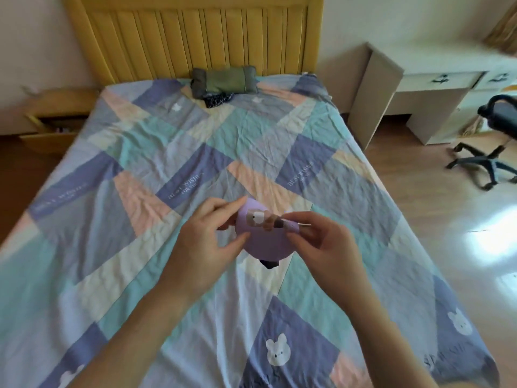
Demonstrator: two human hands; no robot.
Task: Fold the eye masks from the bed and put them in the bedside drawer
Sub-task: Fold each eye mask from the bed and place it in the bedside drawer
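Note:
A lilac eye mask [263,242] with a brown and white animal print is held above the bed's middle, folded over on itself. My left hand [207,236] pinches its left edge. My right hand [319,242] pinches its right end, near the strap. A dark bit of strap hangs below the mask. A dark patterned eye mask [218,99] lies far up the bed by the small pillow. The bedside drawer [53,130] stands pulled open at the bed's far left.
The patchwork bedsheet [195,152] covers the bed. A small green pillow [223,81] lies against the yellow headboard [195,35]. A white desk [436,79] and a black office chair [492,135] stand to the right on the wooden floor.

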